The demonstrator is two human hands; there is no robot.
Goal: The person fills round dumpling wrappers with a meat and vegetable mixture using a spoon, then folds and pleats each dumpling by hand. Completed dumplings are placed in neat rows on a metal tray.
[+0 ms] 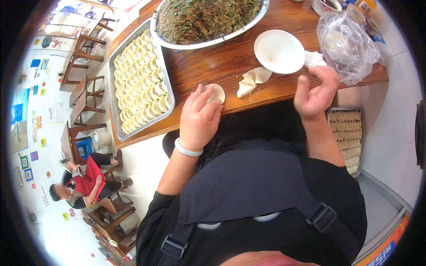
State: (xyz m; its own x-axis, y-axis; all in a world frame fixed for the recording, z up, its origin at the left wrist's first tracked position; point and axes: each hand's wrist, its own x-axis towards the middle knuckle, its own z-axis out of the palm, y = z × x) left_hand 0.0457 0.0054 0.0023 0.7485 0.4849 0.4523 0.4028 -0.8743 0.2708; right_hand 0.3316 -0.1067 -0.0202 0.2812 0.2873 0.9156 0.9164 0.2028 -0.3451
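Note:
My left hand (pixel 199 114), a pale bracelet on its wrist, has its fingers over a round dumpling wrapper (pixel 218 93) at the table's near edge. The fingers hide part of the wrapper. Raised by the table's right side, my right hand (pixel 314 94) is slightly blurred, its thumb and curled fingers apart with nothing visible between them. Between the hands lies a stack of folded, overlapping dough wrappers (pixel 253 80). Beyond it stands a white bowl (pixel 279 51) that looks nearly empty. A large basin (pixel 209 43) at the back holds chopped green-and-brown filling (pixel 206 20).
A metal tray (pixel 169 83) with rows of dumplings is on the wooden table (pixel 199 63), left. A clear plastic bag (pixel 347 46) and jars sit at right. Another filled tray (pixel 346 139) is lower, right. A person (pixel 86 181) in a red apron sits at far left.

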